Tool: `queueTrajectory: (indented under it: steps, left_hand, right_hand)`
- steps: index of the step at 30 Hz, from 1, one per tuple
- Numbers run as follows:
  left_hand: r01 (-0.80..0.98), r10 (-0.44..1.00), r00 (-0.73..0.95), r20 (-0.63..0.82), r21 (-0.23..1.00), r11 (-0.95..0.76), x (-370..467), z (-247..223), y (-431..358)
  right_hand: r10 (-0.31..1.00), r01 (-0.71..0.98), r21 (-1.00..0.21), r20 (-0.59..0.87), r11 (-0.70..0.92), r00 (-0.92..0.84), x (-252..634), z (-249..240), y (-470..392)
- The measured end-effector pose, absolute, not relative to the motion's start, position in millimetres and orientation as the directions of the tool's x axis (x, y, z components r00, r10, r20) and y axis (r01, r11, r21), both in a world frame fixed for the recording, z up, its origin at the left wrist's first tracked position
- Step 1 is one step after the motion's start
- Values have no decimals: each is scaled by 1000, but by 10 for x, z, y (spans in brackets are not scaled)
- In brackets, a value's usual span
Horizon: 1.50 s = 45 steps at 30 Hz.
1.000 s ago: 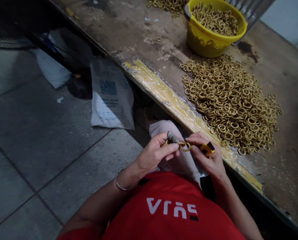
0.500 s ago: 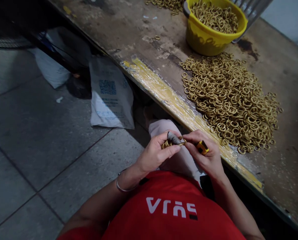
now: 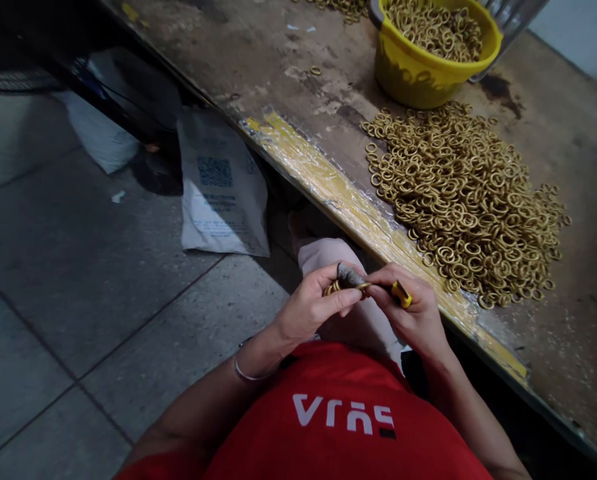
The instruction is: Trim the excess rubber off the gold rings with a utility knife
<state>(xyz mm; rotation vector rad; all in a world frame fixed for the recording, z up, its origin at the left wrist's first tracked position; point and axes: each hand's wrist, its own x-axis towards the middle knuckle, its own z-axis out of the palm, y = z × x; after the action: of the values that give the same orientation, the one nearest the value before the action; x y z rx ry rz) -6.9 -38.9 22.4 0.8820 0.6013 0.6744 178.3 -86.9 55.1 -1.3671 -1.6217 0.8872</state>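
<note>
My left hand (image 3: 311,307) is closed around several brass-coloured rings (image 3: 332,288), its thumb and fingers near a grey, rough-surfaced piece (image 3: 349,275). Beside it, my right hand (image 3: 414,310) grips a tool with a yellow and black handle (image 3: 401,294). The tool's far end lies among the fingers and is hard to make out. Both hands meet above my lap. A large heap of similar rings (image 3: 473,207) lies on the worn table (image 3: 278,60), to the right of my hands.
A yellow basin (image 3: 418,80) full of rings stands behind the heap. More rings (image 3: 345,8) lie at the table's far side. Yellow tape (image 3: 323,173) covers the near edge. White sacks (image 3: 223,193) rest on the floor below, left.
The yellow and black handle has shifted slightly left and turned with my right hand. A finger of my left hand now shows below its thumb. The camera view has shifted a little.
</note>
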Motion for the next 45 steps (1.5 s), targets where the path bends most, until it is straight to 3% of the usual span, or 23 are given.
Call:
queueTrajectory:
  steps: [5,11,18,23,30,38,41,45]
  left_hand:
    - [-199,658,719,-226,839,506,-75,235,-351]
    - [-173,659,683,-315,807,565,-13,249,-367]
    - [14,779,597,-194,973,231,-26,308,-379]
    - [15,775,601,-197,972,236,-23,318,-383]
    - [-65,725,617,-307,898,436,-3,251,-410]
    - [-135,704,612,-359,830,541,-10,218,-475]
    - [-232,752,579,-316,820,523,9,169,-523]
    - [-241,808,528,-261,867,437,11,141,-543]
  right_hand:
    - [995,312,-945,97,99,-21,1784,538,-868]
    - [1000,257,-966,-6,-10,15,1776,539,-867]
    - [967,105,-961,-252,-254,34,1772,521,-843]
    - [932,-26,-932,-363,-363,15,1759,466,-868]
    - [950,4,-950,-312,-312,18,1744,505,-869]
    - [963,91,-959,-267,-269,42,1726,476,-915]
    - [991,321,-940,-90,-116,95,1717,468,-968]
    - [986,696,-704,166,142,-33,1711,430,-1072]
